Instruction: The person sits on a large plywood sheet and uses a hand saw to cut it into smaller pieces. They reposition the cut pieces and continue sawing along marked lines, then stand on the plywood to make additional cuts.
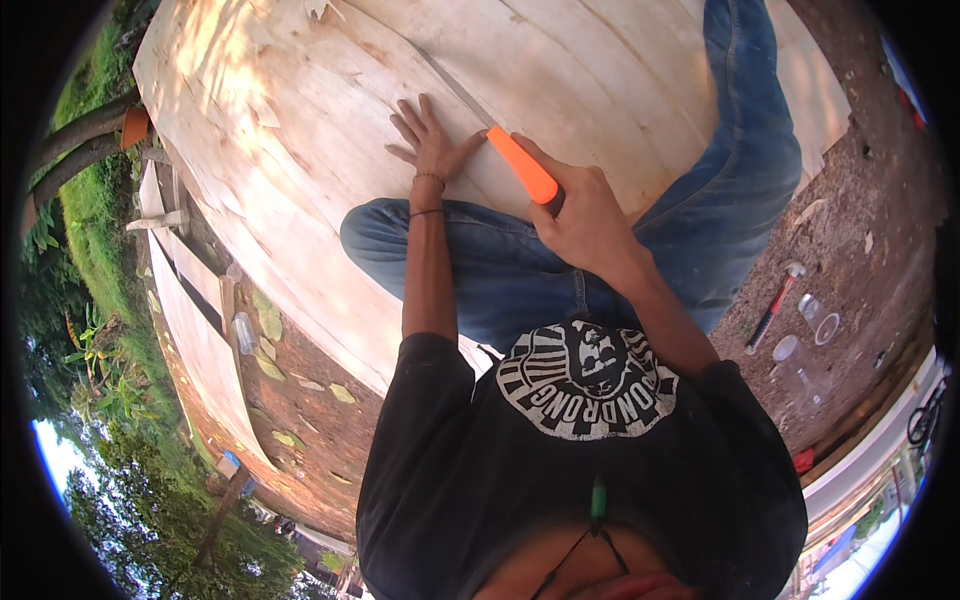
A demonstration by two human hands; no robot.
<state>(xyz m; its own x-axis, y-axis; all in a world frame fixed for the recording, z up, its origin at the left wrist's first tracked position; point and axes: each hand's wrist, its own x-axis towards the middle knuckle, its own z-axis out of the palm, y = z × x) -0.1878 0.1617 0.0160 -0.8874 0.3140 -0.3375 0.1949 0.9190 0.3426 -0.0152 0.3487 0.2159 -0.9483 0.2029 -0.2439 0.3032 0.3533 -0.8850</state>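
Note:
I sit on broad, pale sheets of thin wood (pixel 330 120) that lie overlapping in long strips. My left hand (pixel 434 150) rests flat on them with its fingers spread, palm down. Closed in my right hand (pixel 585 210) is the orange handle (pixel 522 165) of what looks like a hand saw. Its thin grey blade (pixel 455 88) points away and to the left, low over the wood along a seam between strips. The blade shows nearly edge-on, so its teeth cannot be made out. The left thumb is close to the front of the handle.
On the brown ground at right lie a hammer (pixel 775 308) with a red and black handle and clear plastic cups (pixel 820 322). To the left are a clear bottle (pixel 244 333), fallen leaves (pixel 343 393), a long pale board (pixel 205 345) and a wooden frame. My bent legs (pixel 745 150) flank the work.

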